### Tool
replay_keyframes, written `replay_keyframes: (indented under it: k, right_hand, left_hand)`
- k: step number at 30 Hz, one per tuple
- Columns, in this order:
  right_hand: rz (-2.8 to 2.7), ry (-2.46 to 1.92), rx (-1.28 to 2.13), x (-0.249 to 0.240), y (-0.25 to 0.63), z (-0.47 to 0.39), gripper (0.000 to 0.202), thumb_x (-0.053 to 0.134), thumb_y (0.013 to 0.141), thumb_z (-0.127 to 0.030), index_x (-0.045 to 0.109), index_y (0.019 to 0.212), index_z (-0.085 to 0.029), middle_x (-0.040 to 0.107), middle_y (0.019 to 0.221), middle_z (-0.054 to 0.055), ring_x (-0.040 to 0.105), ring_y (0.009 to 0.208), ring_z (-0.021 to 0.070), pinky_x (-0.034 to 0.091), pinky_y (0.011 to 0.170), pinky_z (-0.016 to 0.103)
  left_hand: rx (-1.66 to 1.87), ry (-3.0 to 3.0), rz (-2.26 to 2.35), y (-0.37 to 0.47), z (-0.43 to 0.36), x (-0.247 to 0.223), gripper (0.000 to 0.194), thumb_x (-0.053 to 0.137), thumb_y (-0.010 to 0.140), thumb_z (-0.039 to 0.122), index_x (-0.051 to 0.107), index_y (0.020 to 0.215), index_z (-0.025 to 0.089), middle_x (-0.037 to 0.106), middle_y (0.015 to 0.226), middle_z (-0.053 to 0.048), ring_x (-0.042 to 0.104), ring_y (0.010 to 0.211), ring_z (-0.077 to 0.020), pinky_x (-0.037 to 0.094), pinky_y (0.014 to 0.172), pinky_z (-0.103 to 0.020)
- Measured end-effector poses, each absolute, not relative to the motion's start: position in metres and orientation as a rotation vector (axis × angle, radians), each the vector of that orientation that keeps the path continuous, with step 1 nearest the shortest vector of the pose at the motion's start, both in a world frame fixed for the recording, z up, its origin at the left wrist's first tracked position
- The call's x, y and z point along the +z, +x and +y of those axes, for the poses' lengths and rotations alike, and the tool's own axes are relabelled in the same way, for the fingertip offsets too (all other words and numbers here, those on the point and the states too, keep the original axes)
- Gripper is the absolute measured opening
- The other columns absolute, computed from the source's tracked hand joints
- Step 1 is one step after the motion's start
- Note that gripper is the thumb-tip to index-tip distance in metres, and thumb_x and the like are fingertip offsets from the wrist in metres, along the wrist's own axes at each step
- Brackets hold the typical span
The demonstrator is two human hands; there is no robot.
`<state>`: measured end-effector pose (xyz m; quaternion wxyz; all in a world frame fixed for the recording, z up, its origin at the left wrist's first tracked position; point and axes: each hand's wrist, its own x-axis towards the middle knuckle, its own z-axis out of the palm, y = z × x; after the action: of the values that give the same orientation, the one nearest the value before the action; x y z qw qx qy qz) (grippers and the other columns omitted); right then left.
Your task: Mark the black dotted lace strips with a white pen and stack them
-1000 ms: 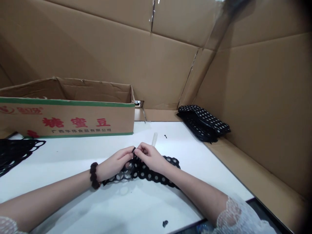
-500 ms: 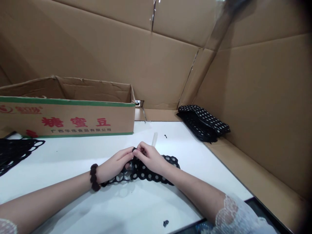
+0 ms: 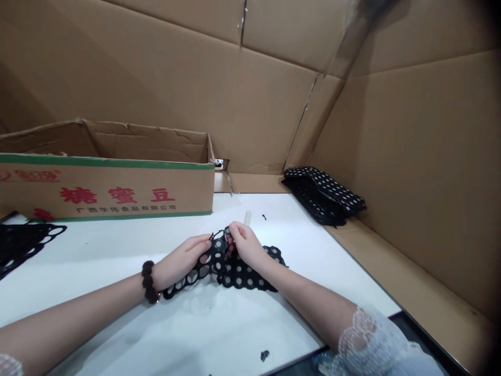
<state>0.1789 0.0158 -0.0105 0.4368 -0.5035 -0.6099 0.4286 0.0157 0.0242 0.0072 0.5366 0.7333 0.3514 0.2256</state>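
Note:
A black fabric piece with round holes and pale dots lies on the white table, its middle lifted between my two hands. My left hand, with a dark scrunchie on the wrist, pinches the openwork part, where the holes are large. At the raised edge my right hand has its fingers closed on the same fabric. A thin black loop shows between the two hands. Some of the right fingers are hidden behind the fabric and the hand itself.
A cardboard box with red lettering stands at the back left. Black openwork fabric lies at the left edge. Folded dotted black fabric rests by the right cardboard wall. Small black scraps and a translucent strip lie on the table.
My hands have moved slightly apart. More of the dotted fabric now shows stretched between them, with a loop at its top edge. The view has shifted a little.

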Motion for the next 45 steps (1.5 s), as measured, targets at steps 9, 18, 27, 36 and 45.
replay_keyframes:
  k: [9, 18, 27, 36, 45]
  right_hand:
    - [-1.267, -1.428, 0.693, -0.002, 0.206, 0.025, 0.030, 0.026, 0.084, -0.039, 0.032, 0.062, -0.020, 0.038, 0.053, -0.003, 0.039, 0.042, 0.0094, 0.036, 0.044, 0.024]
    - [-2.133, -1.370, 0.285, 0.005, 0.171, -0.011, 0.026, 0.027, 0.088, -0.029, 0.042, 0.069, -0.018, 0.051, 0.068, 0.003, 0.046, 0.060, 0.0120, 0.032, 0.056, 0.024]
    - [-1.863, -1.098, 1.113, 0.000, 0.183, 0.001, 0.026, 0.039, 0.083, -0.040, 0.045, 0.073, -0.017, 0.049, 0.061, -0.001, 0.051, 0.057, 0.0099, 0.040, 0.054, 0.021]
    - [-1.376, -1.360, 1.083, -0.006, 0.181, 0.012, 0.026, 0.034, 0.082, -0.028, 0.040, 0.059, -0.017, 0.046, 0.044, -0.004, 0.047, 0.039, 0.0081, 0.039, 0.042, 0.019]
    - [-1.783, -1.306, 0.346, 0.011, 0.193, 0.001, 0.022, 0.034, 0.082, -0.027, 0.044, 0.065, -0.016, 0.050, 0.053, -0.001, 0.046, 0.048, 0.0078, 0.036, 0.051, 0.019]
  left_hand:
    - [0.516, 1.600, 0.814, 0.012, 0.022, 0.002, 0.029, 0.040, 0.080, 0.044, 0.037, 0.067, 0.017, 0.031, 0.058, 0.005, 0.028, 0.050, -0.0081, 0.026, 0.045, -0.020]
    - [0.584, 1.632, 0.739, 0.014, 0.022, 0.002, 0.028, 0.040, 0.081, 0.045, 0.042, 0.076, 0.017, 0.041, 0.067, 0.003, 0.036, 0.058, -0.0099, 0.032, 0.054, -0.021]
    - [0.601, 1.679, 0.786, 0.012, 0.026, -0.003, 0.031, 0.037, 0.083, 0.045, 0.040, 0.070, 0.017, 0.036, 0.063, 0.004, 0.033, 0.056, -0.0098, 0.030, 0.052, -0.021]
    - [0.491, 1.703, 0.799, 0.012, 0.023, 0.008, 0.031, 0.040, 0.080, 0.046, 0.048, 0.082, 0.016, 0.042, 0.066, 0.003, 0.036, 0.057, -0.0098, 0.031, 0.050, -0.020]
    - [0.423, 1.610, 0.775, 0.006, 0.027, 0.004, 0.032, 0.048, 0.076, 0.048, 0.045, 0.071, 0.016, 0.041, 0.058, 0.004, 0.035, 0.050, -0.0079, 0.029, 0.044, -0.018]
